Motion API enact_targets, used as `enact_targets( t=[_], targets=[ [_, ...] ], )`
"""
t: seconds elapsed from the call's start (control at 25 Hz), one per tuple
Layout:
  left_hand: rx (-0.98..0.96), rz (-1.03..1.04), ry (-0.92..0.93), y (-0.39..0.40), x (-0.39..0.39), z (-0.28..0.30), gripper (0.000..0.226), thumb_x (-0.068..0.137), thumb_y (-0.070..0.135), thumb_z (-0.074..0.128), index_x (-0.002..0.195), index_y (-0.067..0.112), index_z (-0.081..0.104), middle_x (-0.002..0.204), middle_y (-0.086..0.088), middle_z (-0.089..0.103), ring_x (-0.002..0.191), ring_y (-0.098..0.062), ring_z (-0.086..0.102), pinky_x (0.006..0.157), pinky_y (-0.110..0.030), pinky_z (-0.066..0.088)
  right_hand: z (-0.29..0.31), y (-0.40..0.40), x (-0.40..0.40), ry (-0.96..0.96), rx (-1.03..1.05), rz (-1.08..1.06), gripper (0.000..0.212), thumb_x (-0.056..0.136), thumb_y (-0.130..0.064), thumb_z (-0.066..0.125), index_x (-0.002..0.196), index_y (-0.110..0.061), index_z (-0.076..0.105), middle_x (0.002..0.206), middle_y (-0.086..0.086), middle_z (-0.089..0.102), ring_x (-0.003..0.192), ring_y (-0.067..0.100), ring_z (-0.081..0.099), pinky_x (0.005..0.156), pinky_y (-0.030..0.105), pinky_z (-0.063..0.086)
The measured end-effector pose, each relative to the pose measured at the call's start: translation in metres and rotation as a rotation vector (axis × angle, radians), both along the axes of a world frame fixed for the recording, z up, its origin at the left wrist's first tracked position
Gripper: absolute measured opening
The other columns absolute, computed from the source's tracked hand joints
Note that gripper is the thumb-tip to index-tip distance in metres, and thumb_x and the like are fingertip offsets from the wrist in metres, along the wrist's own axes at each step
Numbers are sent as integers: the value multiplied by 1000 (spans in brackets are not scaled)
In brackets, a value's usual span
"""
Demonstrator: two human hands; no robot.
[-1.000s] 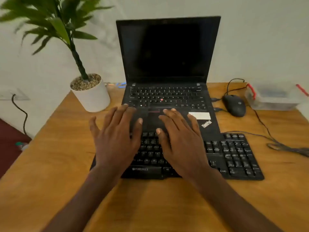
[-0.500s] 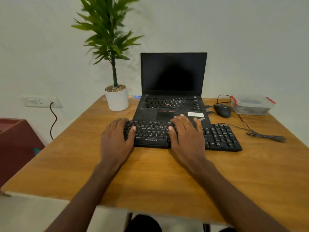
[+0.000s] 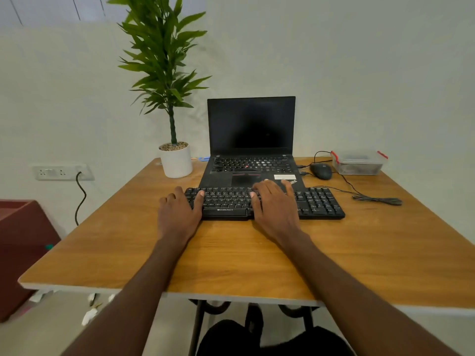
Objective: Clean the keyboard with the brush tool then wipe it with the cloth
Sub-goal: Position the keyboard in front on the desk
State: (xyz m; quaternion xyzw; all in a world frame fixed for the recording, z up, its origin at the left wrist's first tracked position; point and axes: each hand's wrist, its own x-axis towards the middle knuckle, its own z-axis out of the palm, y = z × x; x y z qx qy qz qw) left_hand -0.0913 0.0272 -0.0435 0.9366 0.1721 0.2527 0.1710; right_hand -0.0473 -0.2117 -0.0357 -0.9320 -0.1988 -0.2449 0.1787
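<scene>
Both hands (image 3: 177, 214) (image 3: 276, 210) rest flat on the black keyboard (image 3: 316, 202).

Laptop (image 3: 250, 160), potted plant (image 3: 175, 160), mouse (image 3: 321, 171) and lidded container (image 3: 359, 163) on table (image 3: 231, 258).

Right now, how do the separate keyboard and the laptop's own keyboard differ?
The separate keyboard lies flat at the front, against the laptop's near edge; the laptop's keyboard sits farther back, below its dark screen. The separate one is wider, with a number pad at its right end; the laptop's has none. The left hand and right hand rest on the separate one; the laptop's keys are untouched. Both are black.
</scene>
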Motion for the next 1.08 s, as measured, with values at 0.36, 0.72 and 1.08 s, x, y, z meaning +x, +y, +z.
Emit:
enact_targets(
  t=[0.36,0.72,1.08],
  targets=[
    [9,-41,2,2,6,-2,71,105,64,36,142,5,49,129,-21,64,118,-37,57,96,-49,49,-6,-1,7,-57,6,-8,39,110,-41,32,133,-23,58,134,-4,65,136,14,52,127,47,10],
    [-38,-80,-13,7,10,-5,75,106,63,36,153,4,40,134,-24,64,124,-40,55,99,-52,49,3,-54,12,32,199,-459,52,107,-49,38,146,-16,48,155,14,47,148,31,39,123,59,22],
    [-323,-121,-61,10,8,-2,82,103,62,50,161,10,26,142,-26,58,132,-43,50,105,-54,48,2,-113,17,319,448,-448,42,107,-47,46,132,-14,54,105,4,68,104,27,63,94,53,54]
  ],
)
